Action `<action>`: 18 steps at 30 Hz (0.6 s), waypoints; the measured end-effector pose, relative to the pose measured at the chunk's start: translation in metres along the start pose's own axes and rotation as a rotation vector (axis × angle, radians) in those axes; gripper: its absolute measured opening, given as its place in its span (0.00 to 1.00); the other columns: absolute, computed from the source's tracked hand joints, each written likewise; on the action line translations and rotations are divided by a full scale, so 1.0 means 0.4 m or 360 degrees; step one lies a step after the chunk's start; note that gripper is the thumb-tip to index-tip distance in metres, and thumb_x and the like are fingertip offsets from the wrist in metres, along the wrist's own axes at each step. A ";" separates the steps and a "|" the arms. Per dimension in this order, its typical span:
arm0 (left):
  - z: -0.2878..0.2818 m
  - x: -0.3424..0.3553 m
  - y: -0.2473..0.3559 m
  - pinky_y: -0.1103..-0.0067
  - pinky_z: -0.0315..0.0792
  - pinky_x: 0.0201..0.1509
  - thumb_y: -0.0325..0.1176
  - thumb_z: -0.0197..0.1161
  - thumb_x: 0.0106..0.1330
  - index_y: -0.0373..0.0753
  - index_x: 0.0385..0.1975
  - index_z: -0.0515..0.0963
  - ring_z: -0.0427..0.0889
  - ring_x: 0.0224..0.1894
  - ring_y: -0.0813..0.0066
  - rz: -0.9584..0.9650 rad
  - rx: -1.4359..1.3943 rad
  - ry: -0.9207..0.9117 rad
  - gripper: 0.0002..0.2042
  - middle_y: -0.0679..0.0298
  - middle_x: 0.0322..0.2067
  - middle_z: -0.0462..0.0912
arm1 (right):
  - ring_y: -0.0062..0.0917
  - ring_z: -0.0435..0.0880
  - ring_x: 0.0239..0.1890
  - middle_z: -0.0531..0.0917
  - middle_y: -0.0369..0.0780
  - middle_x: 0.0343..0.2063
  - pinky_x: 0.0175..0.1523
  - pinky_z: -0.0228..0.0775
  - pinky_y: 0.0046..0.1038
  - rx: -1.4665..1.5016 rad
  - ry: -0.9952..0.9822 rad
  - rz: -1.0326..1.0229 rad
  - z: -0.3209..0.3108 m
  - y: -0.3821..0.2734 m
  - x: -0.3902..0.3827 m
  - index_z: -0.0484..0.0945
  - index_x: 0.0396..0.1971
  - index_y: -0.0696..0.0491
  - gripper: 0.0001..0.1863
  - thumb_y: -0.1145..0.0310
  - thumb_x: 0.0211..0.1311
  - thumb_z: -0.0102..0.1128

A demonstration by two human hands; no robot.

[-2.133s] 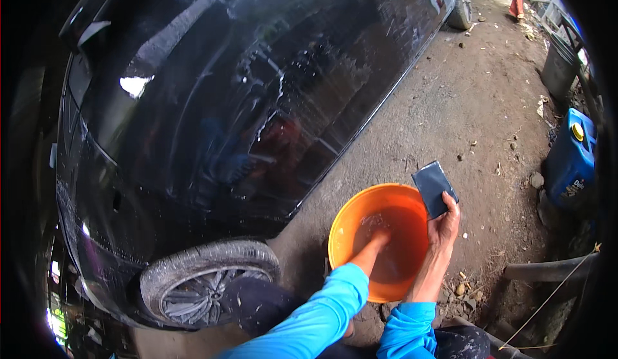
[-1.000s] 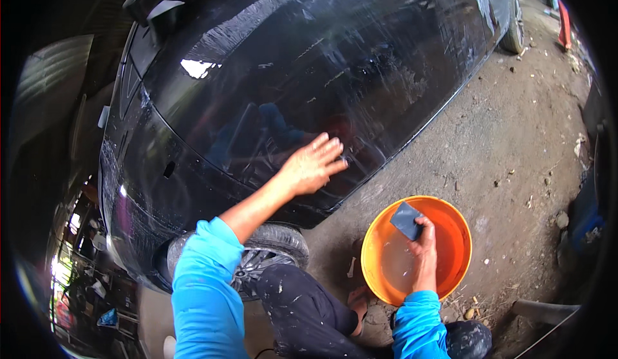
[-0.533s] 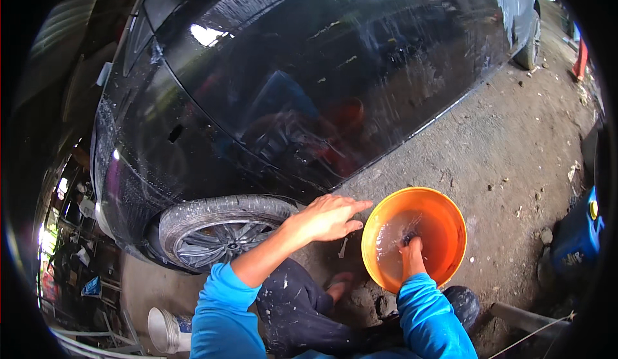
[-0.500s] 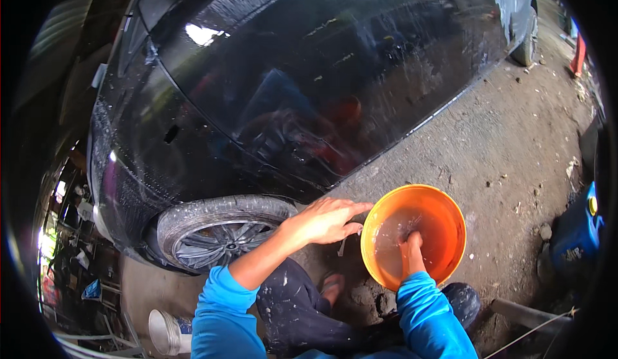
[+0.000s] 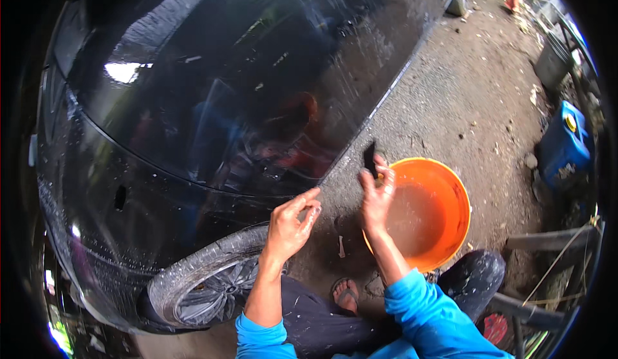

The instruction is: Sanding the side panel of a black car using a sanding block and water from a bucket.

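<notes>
My right hand (image 5: 378, 199) is raised at the left rim of an orange bucket (image 5: 456, 198) with cloudy water (image 5: 412, 220) inside. Between its thumb and fingers it grips a small flat black sheet (image 5: 369, 156), which looks like sandpaper. My left hand (image 5: 291, 228) hovers above the car's wheel (image 5: 222, 289), near the lower edge of the dark body panel. Its fingers are stretched forward, with a gap to the thumb, and I see nothing in it. The black car (image 5: 212, 121) has wet streaks and whitish smears on its side.
A blue jerrycan (image 5: 566, 147) with a yellow cap stands on the right, below a grey bucket (image 5: 552, 62). Bars and a string (image 5: 560, 256) are at the lower right. My sandalled foot (image 5: 346, 294) is on the dirt ground (image 5: 463, 114).
My right hand has come up out of the bucket's water with the black sheet showing in it. My left hand has drawn left, away from the bucket rim. The view has shifted to the right.
</notes>
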State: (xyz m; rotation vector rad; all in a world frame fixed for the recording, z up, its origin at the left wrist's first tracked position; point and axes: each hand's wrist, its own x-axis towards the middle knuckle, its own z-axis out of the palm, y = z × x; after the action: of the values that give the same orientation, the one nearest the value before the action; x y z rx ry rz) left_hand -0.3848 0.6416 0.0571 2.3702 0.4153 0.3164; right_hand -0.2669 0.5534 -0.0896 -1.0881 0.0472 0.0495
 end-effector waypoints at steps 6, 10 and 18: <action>-0.013 -0.010 -0.002 0.80 0.77 0.41 0.24 0.64 0.66 0.29 0.48 0.81 0.85 0.34 0.75 0.0433 -0.0072 0.0269 0.12 0.57 0.30 0.87 | 0.47 0.59 0.71 0.50 0.53 0.73 0.72 0.51 0.45 -0.0514 -0.0228 -0.0439 0.261 0.055 -0.032 0.50 0.72 0.58 0.33 0.63 0.73 0.49; -0.054 -0.039 -0.014 0.81 0.76 0.42 0.28 0.65 0.68 0.26 0.47 0.79 0.85 0.33 0.76 0.0412 -0.0323 0.0257 0.13 0.58 0.29 0.86 | 0.50 0.43 0.76 0.43 0.55 0.75 0.75 0.39 0.49 -0.0910 -0.0280 -0.0678 0.335 0.120 -0.153 0.45 0.74 0.59 0.38 0.56 0.72 0.47; -0.052 -0.039 -0.004 0.78 0.78 0.39 0.27 0.67 0.64 0.27 0.48 0.80 0.87 0.31 0.70 0.0694 -0.0465 -0.0159 0.14 0.57 0.29 0.86 | 0.45 0.39 0.78 0.45 0.53 0.75 0.78 0.34 0.43 -0.0622 -0.0459 -0.0578 0.291 0.176 -0.268 0.43 0.74 0.58 0.37 0.61 0.73 0.47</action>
State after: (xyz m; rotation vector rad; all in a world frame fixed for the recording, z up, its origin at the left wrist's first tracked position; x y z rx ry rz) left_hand -0.4065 0.6495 0.0694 2.1565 -0.1909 0.4228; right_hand -0.3766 0.6875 -0.0911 -1.4548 -0.4349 -0.1158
